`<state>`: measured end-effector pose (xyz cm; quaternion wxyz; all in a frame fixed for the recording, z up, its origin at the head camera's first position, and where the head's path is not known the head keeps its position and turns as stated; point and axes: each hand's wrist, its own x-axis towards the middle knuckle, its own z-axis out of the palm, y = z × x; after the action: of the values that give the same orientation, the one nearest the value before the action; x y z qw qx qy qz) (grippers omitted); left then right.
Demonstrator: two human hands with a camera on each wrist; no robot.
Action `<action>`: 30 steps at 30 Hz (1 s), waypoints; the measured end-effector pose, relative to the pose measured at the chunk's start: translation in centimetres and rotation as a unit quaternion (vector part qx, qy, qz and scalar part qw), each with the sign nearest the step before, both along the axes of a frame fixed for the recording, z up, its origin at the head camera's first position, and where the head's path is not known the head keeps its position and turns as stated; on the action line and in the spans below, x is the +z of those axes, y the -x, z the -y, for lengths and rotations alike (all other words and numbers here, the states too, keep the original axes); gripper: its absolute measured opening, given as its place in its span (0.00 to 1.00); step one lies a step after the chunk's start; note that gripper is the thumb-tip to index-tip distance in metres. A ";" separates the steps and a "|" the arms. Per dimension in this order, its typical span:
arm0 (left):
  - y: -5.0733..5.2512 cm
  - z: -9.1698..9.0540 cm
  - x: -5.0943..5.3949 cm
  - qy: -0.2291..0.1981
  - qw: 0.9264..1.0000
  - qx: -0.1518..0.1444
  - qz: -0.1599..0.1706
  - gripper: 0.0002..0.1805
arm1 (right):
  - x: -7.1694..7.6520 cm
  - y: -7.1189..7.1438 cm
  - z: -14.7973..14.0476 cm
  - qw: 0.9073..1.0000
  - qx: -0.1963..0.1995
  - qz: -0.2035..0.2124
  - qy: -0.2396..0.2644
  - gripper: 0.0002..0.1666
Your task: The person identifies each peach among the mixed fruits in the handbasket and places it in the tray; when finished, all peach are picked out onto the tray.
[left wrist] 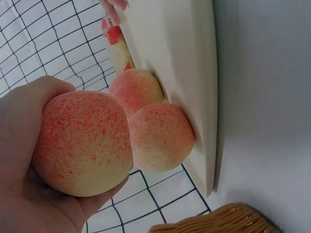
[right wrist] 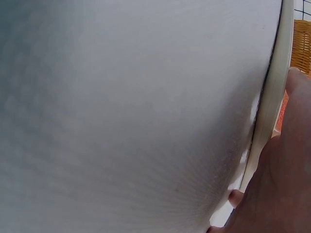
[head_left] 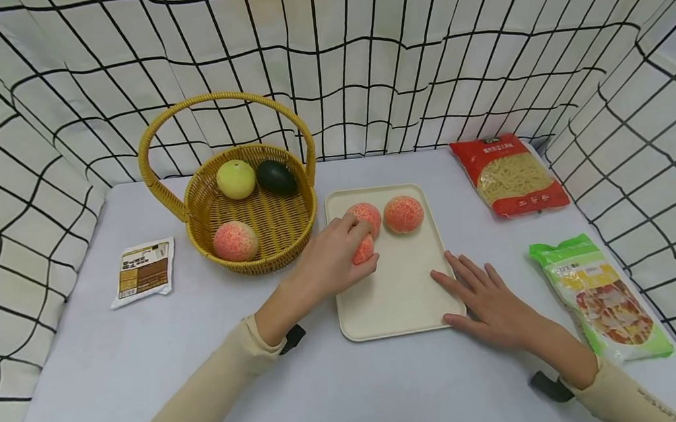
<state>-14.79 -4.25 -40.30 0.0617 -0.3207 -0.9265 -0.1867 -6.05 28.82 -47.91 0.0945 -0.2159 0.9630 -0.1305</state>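
Observation:
My left hand [head_left: 338,254] grips a peach [left wrist: 83,144] over the left part of a cream tray [head_left: 404,298]. Behind it, two more peaches lie on the tray: one [head_left: 365,217] partly covered by the fingers, another [head_left: 404,214] to its right. With fingers spread, my right hand [head_left: 491,305] rests on the tray's right edge. Left of the tray stands a yellow wicker basket [head_left: 264,263] with a tall handle. Inside it are a peach [head_left: 236,241], a yellow-green round fruit [head_left: 236,179] and a dark green avocado-like fruit [head_left: 276,178].
A red pasta bag [head_left: 510,174] lies at the back right, and a green-and-white food bag [head_left: 604,299] is nearer on the right. A small brown-and-white packet [head_left: 143,271] lies left of the basket. Black wire mesh [head_left: 351,71] borders the table at back and sides.

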 end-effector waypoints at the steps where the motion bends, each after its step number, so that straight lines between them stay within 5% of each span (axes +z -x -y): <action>1: 0.0 -0.1 -0.1 0.002 1.000 -0.002 0.004 0.19 | 0.0 0.0 0.0 1.000 0.001 -0.002 0.001 0.49; 12: -0.6 -0.9 -1.6 0.005 0.999 -0.020 0.049 0.24 | -0.1 0.1 0.0 1.000 0.004 -0.011 -0.010 0.48; 30: -1.3 -1.8 -3.5 0.005 0.999 -0.038 0.037 0.20 | 0.0 0.0 0.1 1.000 0.003 -0.009 -0.006 0.48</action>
<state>-13.50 -2.49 -43.84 0.0187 -0.3489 -0.9162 -0.1963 -6.06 28.76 -47.86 0.0870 -0.2195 0.9640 -0.1227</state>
